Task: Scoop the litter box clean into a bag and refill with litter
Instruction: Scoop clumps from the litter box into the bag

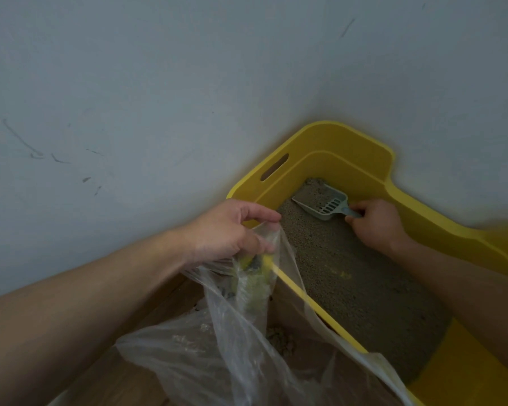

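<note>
A yellow litter box (329,142) stands in the corner of the room, filled with grey-brown litter (349,276). My right hand (376,222) grips the handle of a pale blue-grey slotted scoop (326,203), whose front is dug into the litter at the box's far end. My left hand (232,230) pinches the rim of a clear plastic bag (217,347) and holds it up beside the box's near-left wall. A clump of litter lies in the bottom of the bag.
Pale walls (129,83) with dark scuff marks meet behind the box. Wooden floor (115,382) shows under the bag at the lower left. The box's high back wall has a handle slot (274,167).
</note>
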Available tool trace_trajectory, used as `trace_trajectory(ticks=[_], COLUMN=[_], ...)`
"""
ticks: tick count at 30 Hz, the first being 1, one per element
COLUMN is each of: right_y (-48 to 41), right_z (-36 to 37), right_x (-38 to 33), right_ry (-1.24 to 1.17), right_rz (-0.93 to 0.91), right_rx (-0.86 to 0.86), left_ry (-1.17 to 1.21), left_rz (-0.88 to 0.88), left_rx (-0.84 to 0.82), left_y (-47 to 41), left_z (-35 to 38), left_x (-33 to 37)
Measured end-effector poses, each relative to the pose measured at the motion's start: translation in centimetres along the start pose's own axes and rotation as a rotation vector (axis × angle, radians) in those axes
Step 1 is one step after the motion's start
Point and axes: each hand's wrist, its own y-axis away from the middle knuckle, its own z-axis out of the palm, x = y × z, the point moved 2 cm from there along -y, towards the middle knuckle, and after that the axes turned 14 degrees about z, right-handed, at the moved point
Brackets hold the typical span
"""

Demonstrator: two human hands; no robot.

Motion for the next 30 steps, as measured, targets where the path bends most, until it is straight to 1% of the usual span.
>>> trace_trajectory(ticks=[4,10,16,19,23,30], right_y=[0.2,0.0,-0.9,-0.2,0.4,0.8], right_z=[0.6,0.3,-1.4,-0.9,-0.1,0.5], right_x=[0.4,-0.3,-1.3,-1.2,-1.0,-0.3], right_ry=[0.095,0.082,0.214,0.167,0.056,0.01], right_rz=[-0.047,-0.047,-0.072,-0.098,-0.068,-0.055], right_rx=[0.045,0.011,-0.004,-0.03,-0.012,-0.026], left_ry=[0.004,0.033,0.018,0.012,-0.005,0.005], left_rz=[-0.004,-0.006,-0.007,-0.007,-0.008,-0.018], left_rx=[-0.014,-0.004,0.009,0.014,0.003,0.017], left_y=[0.2,0.2,0.1,0.1,0.4,0.5], left_z=[0.0,0.2,0.2,0.3,0.4,0.3], left_x=[0.1,0.4,0.2,0.3,0.7,0.6])
